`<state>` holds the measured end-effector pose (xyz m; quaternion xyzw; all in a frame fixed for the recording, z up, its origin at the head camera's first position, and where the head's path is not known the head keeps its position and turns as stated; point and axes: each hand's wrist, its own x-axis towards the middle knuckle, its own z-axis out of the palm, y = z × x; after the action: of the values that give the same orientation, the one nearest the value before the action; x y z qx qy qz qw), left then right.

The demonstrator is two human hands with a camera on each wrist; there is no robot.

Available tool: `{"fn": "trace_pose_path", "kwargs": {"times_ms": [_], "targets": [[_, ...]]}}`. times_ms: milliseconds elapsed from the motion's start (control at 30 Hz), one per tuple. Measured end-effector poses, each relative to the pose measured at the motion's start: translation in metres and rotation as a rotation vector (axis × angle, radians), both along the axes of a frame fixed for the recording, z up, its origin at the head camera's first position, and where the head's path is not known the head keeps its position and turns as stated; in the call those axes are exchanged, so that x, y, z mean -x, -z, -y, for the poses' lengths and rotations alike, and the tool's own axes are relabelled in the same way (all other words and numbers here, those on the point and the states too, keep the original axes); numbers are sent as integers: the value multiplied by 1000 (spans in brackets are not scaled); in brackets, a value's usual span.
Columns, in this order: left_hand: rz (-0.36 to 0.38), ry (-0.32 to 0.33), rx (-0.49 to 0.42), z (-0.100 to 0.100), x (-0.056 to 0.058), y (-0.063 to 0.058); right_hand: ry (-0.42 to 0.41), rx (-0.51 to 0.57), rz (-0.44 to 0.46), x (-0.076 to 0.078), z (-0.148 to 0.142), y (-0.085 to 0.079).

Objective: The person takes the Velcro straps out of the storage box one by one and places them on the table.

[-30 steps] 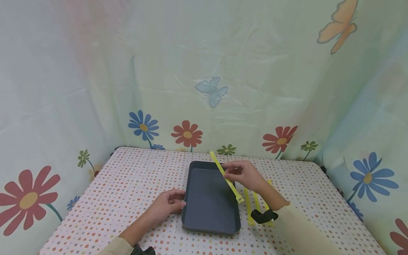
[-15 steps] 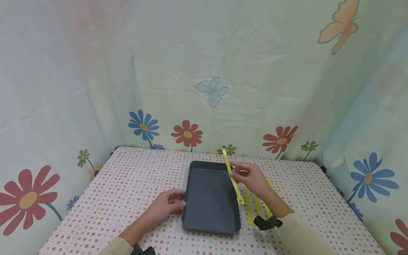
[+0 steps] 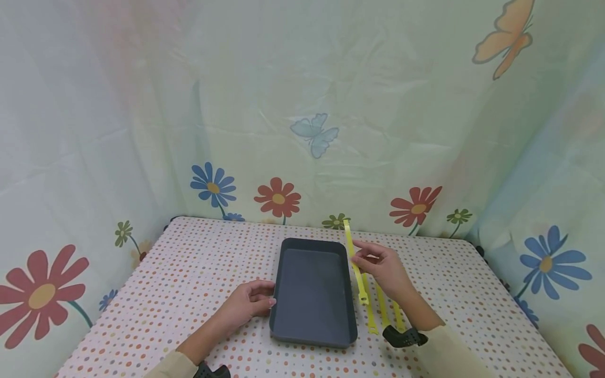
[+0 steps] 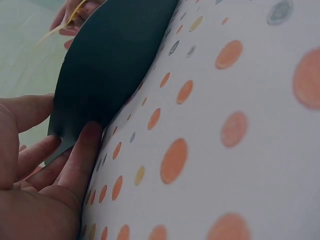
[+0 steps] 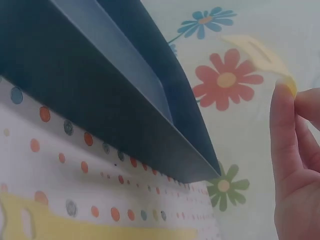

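A dark grey rectangular tray lies on the table. My left hand is at its left side; in the left wrist view the fingers touch the tray's outer wall. My right hand pinches a thin yellow strip between thumb and fingers, above the tray's right edge. The strip has a slotted lower end, and its far end points toward the back wall. In the right wrist view the pinched strip curves away from the fingertips.
Several more yellow strips lie side by side on the table right of the tray, partly hidden by the right arm. A dotted cloth covers the table. Hanging sheets with flowers and butterflies enclose the back and sides.
My right hand has moved to the right with the yellow strip, from above the tray to its right edge. The strip now stands closer to lengthwise. My left hand and the tray have stayed put.
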<state>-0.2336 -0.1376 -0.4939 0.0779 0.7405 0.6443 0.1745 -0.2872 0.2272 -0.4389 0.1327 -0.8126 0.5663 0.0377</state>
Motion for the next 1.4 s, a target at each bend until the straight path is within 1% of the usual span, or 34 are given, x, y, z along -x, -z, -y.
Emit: {"fn": "trace_pose_path", "kwargs": {"times_ms": [233,533,733,933,1033,1167,1400], "targets": [[4,7,0,0,0,0,50,9,6,-5,-15,4],[17,6,-7,0,0,-1,159,-36,9,-16,-38,9],[3,5,-6,-1,-1,-2,225,-55,15,-21,-52,12],[10,0,-2,1,0,-1,248,-54,7,-24,-65,14],[2,3,2,2,0,0,257,-63,7,-25,-72,16],[-9,3,8,1,1,1,267,-78,31,-25,-79,19],[-4,0,12,2,0,1,327,-130,91,-26,-89,24]]}}
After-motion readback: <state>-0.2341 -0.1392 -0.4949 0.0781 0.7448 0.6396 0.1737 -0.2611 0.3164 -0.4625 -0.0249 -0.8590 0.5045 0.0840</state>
